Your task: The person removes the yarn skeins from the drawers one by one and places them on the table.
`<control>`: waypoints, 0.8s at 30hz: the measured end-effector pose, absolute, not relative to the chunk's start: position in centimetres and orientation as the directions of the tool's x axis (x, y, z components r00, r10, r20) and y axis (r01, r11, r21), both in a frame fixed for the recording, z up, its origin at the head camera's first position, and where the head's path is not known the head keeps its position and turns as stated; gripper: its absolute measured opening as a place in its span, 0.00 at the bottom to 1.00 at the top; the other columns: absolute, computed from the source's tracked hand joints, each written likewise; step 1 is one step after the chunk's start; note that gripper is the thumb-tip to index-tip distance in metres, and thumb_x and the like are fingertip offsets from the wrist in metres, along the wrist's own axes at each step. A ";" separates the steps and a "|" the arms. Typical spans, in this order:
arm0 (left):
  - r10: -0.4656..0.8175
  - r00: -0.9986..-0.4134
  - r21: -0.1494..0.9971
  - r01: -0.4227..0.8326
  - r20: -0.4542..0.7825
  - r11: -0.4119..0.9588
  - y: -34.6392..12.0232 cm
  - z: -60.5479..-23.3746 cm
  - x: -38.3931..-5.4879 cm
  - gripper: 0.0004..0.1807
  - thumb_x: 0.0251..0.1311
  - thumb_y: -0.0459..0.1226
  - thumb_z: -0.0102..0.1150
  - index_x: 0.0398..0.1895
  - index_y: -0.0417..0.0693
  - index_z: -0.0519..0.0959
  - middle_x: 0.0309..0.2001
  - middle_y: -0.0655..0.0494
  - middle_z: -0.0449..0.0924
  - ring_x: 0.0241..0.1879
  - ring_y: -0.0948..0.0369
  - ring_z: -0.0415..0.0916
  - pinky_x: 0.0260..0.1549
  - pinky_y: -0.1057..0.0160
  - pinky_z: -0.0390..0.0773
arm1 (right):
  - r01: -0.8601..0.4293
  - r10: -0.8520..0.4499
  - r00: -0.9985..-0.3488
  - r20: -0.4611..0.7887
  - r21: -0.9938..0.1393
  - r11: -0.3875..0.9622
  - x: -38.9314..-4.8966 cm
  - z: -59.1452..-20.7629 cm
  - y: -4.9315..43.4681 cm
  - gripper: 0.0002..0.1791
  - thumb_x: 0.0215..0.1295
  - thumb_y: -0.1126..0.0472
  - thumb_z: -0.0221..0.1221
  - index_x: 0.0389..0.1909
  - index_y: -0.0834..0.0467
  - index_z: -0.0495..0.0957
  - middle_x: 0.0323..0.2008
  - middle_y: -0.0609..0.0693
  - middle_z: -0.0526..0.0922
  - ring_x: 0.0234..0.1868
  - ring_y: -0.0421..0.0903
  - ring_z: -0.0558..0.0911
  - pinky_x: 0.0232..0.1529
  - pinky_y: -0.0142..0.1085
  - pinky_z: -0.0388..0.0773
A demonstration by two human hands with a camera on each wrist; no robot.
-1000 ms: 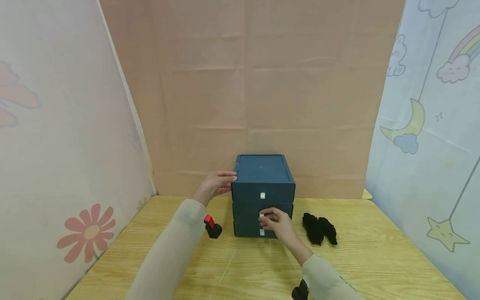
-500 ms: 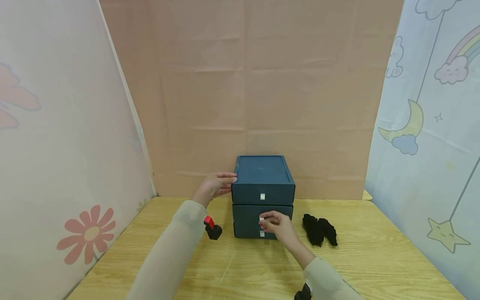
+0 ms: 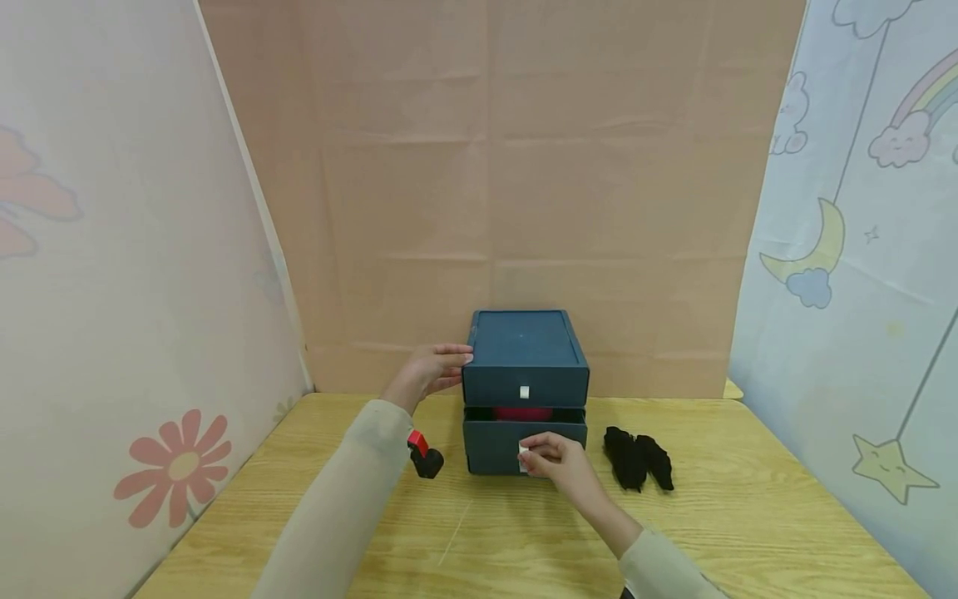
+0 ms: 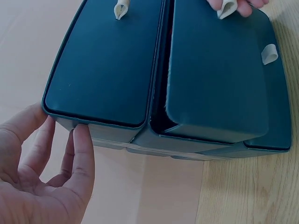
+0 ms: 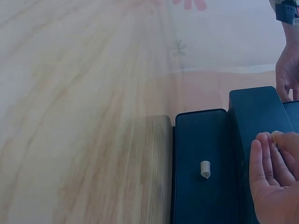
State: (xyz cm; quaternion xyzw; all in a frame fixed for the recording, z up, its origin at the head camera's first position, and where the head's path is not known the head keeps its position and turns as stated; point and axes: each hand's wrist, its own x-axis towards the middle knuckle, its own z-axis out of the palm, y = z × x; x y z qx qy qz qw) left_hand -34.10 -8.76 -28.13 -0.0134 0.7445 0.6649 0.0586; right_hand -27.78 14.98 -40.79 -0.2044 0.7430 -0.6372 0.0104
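A dark blue drawer unit [image 3: 527, 337] with three stacked drawers stands on the wooden table. Its middle drawer [image 3: 490, 445] is pulled partway out, and a red thing [image 3: 521, 413] shows inside. My right hand [image 3: 565, 466] pinches the pale pull tab [image 4: 227, 8] of that drawer between thumb and fingers. On the unit's left side, my left hand [image 3: 428, 372] touches the upper edge with extended fingers. The left wrist view shows these fingertips against the side of the top drawer [image 4: 107, 60], which is closed. Below, the bottom drawer [image 5: 205, 140] is closed too, with its own pale tab.
Two bunched pieces of black fabric [image 3: 636, 457] lie on the table [image 3: 718, 516] to the right of the unit. Brown paper [image 3: 389, 200] covers the wall behind it. Printed cloth walls flank the table on both sides.
The middle drawer has slid out toward me, drawn by my right hand on its tab, and the red thing inside has come into sight. My left hand has stayed in place.
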 end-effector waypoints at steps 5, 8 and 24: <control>0.059 -0.992 0.988 -0.106 -0.113 0.112 -8.8 -28.2 -34.3 0.14 0.56 0.38 0.62 0.47 0.49 0.81 0.45 0.51 0.75 0.38 0.57 0.72 0.43 0.64 0.78 | -0.290 -0.332 -0.912 0.241 -0.951 0.106 -26.9 -40.8 15.1 0.15 0.62 0.62 0.58 0.46 0.68 0.76 0.40 0.66 0.81 0.38 0.54 0.82 0.41 0.42 0.80; 0.056 -0.992 0.988 -0.109 -0.116 0.108 -8.9 -28.2 -34.4 0.15 0.56 0.37 0.62 0.48 0.48 0.80 0.46 0.51 0.75 0.38 0.57 0.72 0.43 0.63 0.78 | -0.288 -0.339 -0.912 0.232 -0.950 0.124 -26.4 -40.8 15.1 0.15 0.61 0.60 0.59 0.45 0.66 0.77 0.39 0.64 0.82 0.36 0.50 0.82 0.41 0.42 0.80; 0.040 -0.993 0.988 -0.103 -0.109 0.118 -9.0 -28.2 -34.3 0.14 0.56 0.38 0.63 0.47 0.49 0.81 0.45 0.50 0.76 0.39 0.56 0.74 0.44 0.63 0.78 | -0.254 -0.387 -0.904 0.182 -0.957 0.142 -23.7 -40.6 15.5 0.16 0.60 0.58 0.60 0.45 0.64 0.79 0.38 0.55 0.84 0.39 0.51 0.82 0.42 0.40 0.80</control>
